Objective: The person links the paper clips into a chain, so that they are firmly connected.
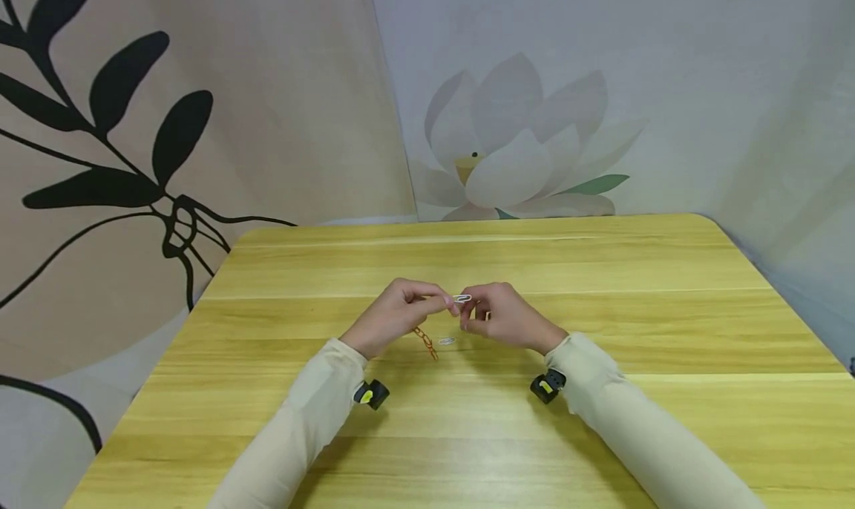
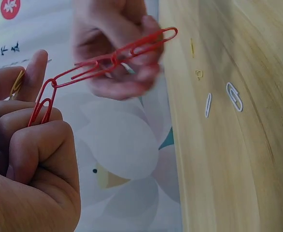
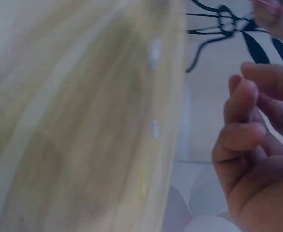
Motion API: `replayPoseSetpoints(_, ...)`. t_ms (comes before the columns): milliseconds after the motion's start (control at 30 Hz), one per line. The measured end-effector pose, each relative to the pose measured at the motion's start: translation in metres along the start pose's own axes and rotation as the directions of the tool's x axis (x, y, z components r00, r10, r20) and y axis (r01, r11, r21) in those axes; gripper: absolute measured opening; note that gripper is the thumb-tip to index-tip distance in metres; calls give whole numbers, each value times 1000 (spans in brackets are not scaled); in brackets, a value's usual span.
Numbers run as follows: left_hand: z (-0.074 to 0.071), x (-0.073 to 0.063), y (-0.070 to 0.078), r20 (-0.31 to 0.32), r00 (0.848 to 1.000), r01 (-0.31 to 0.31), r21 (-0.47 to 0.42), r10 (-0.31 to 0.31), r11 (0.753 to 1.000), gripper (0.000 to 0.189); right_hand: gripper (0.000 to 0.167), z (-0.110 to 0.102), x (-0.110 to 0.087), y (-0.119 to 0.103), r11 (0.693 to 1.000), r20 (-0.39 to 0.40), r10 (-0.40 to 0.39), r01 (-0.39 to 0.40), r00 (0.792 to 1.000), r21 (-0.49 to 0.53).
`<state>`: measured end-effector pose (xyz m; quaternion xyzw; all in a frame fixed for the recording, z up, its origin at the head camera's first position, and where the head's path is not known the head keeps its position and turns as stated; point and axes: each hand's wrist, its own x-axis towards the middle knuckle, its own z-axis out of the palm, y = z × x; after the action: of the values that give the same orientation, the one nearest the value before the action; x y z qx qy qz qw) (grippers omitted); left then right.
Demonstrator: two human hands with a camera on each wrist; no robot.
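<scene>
Left wrist view: white paperclips (image 2: 234,99) and tiny, indistinct yellow pieces (image 2: 199,74) lie between two and three o'clock on the grained wooden tabletop (image 2: 223,169). A looped red wire chain (image 2: 114,59) crosses before the blurred right hand (image 2: 116,55); whether its bent fingers grip anything, I cannot tell. Near nine o'clock, the left hand's (image 2: 35,150) curled fingers clamp the chain.

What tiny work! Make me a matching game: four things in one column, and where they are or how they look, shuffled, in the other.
Things
1. Linked paper clips
2. Loose white paper clip
3. Big printed flower
4. Small device at the left wrist

Places and looks
A. On the backdrop beyond the far edge
B. Black, with a yellow-green patch
C. Red, one end in the left hand
D. Lying on the wooden table

Pairs: 1-C, 2-D, 3-A, 4-B
</scene>
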<state>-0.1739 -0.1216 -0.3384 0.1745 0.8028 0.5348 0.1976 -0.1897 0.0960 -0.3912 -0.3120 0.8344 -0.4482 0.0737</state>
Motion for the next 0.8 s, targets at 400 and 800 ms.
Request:
replayPoseSetpoints(400, 1, -1, 0, 6, 999, -34, -9, 34, 999, 24, 16, 22, 17, -5, 956, 145, -94, 130, 985, -261)
replayPoseSetpoints(800, 1, 1, 1, 28, 998, -51, -33, 52, 998, 25, 24, 29, 27, -12, 935, 255, 109, -12, 961, -355)
